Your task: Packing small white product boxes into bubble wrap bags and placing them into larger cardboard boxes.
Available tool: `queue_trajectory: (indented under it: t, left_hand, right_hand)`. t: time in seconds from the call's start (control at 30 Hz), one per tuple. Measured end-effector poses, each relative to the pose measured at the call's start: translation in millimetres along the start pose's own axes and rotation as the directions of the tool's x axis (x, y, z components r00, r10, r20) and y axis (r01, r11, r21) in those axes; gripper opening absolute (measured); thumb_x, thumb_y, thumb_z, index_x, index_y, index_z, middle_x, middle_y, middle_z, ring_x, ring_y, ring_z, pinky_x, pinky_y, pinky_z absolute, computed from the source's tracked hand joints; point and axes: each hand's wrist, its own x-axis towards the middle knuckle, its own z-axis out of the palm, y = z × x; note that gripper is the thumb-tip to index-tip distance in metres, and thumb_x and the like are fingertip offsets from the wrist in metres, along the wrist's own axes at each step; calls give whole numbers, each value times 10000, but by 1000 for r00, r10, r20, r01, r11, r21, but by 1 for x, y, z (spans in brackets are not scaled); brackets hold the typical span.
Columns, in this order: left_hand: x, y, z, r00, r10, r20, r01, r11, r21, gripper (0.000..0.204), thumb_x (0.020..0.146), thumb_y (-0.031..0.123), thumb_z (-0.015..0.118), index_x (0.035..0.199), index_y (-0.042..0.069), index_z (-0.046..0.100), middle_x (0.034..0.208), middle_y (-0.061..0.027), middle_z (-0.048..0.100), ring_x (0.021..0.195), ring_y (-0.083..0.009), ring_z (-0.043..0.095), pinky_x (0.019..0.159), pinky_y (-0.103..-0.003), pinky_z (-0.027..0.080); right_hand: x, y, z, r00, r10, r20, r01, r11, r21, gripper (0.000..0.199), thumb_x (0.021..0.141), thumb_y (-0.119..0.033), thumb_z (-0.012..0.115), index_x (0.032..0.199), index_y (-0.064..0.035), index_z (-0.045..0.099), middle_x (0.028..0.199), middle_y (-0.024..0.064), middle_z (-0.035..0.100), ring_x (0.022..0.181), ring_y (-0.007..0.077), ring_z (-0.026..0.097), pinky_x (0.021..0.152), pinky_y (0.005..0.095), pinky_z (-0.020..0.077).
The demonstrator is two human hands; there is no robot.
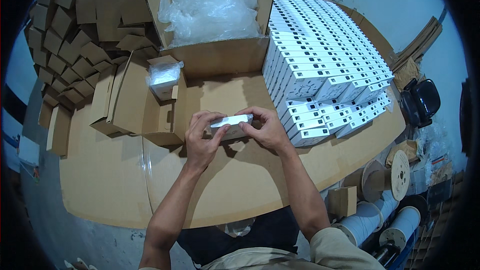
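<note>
Between my two hands is a small white box [233, 126], held by its ends just above the cardboard-covered table. My left hand [201, 139] pinches its left end with thumb and fingers. On the other end, the thumb and fingers of my right hand [266, 129] are closed. Part of the box is hidden behind my fingers. Left of it stands an open brown carton [176, 112], with a white item wrapped in clear plastic [165, 77] inside. To the right rise stacked white boxes [305, 85], with dark square marks on their ends.
A large carton [215, 45] behind my hands holds crumpled clear plastic bags [210, 10]. Many open brown cartons [82, 52] are piled at the far left. Spools [362, 220] and a black chair [420, 102] stand beyond the right edge of the table [107, 182].
</note>
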Motion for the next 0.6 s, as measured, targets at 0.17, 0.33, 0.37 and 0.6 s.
queue_trajectory:
  t: [0.17,0.33,0.37,0.6]
  left_hand:
    - [-1,-3,0,967,-238,93,253,939,-234,271,855,73,783,1104,36,685,1033,-72,720,1024,-161,654,877,-319,536]
    - [1,-6,0,936,-316,155,351,873,-339,347,889,85,767,1200,14,628,1108,-54,678,1047,-140,636,894,-284,519]
    - [1,-6,-1,936,-317,153,351,874,-337,347,889,85,767,1200,14,628,1108,-54,678,1047,-140,636,894,-284,519]
    - [-7,-12,-2,916,-340,211,394,862,-319,436,922,45,722,1312,23,528,1172,-71,608,1064,-138,603,883,-258,509]
  right_hand:
    - [0,2,1,999,50,-19,-50,999,-2,224,904,-34,679,1119,29,688,995,46,703,885,99,650,766,241,540]
    - [-1,-4,-1,1000,6,-13,-7,995,-100,253,919,-33,669,1169,-13,698,1083,57,686,823,82,605,677,242,503]
    - [-1,-4,-1,1000,6,-11,-7,995,-99,253,919,-33,669,1169,-13,698,1083,57,686,823,82,605,677,242,503]
    - [-3,-21,0,969,-245,41,234,844,-482,279,906,-41,674,1185,-30,678,972,133,696,780,222,649,693,320,530]
